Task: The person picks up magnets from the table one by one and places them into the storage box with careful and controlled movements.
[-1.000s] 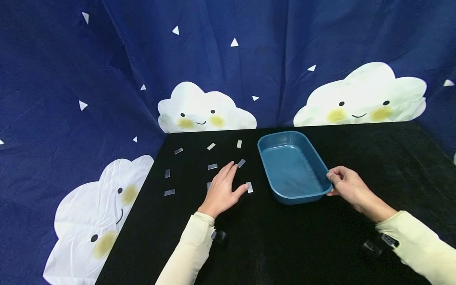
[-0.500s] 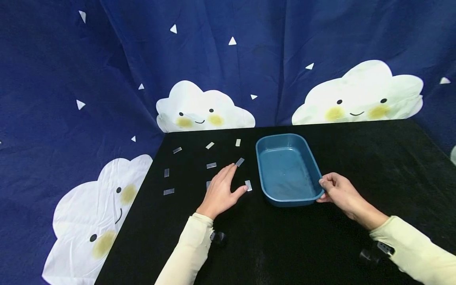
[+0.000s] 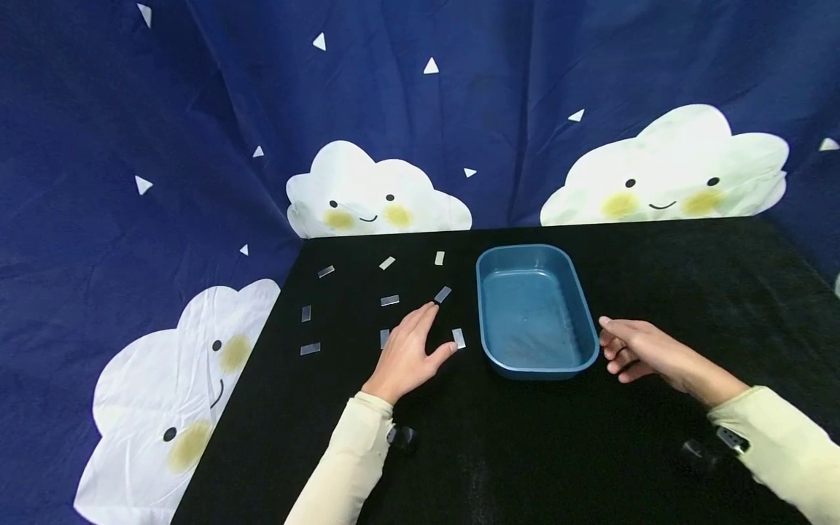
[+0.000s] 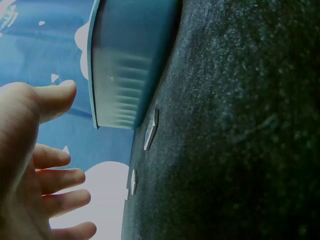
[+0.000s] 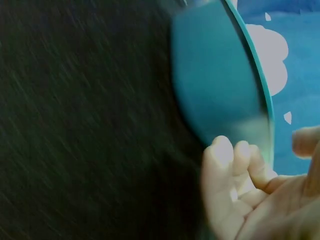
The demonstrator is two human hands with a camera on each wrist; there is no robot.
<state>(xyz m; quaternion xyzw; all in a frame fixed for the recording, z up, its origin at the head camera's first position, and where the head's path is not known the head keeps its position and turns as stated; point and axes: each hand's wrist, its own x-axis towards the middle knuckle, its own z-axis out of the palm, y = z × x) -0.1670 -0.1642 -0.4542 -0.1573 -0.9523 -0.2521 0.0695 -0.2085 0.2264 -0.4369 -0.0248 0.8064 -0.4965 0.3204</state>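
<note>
Your blue bin point(image 3: 534, 310) sits on the black table point(image 3: 525, 452). At its four o'clock, your right hand point(image 3: 646, 352) curls loosely, thumb apart, gripping nothing; I can't tell whether it touches. At eight o'clock, your left hand point(image 3: 405, 354) spreads, empty. Positioning the bin seems the step; next likely calls for pinching the small strip point(image 3: 442, 294) at your left's one o'clock.

We are seeing a screened-off black table point(image 3: 525, 445); a blue curtain point(image 3: 387, 95) printed with smiling clouds point(image 3: 357, 171) is lining its far and left edges; it is hiding what room this is.
</note>
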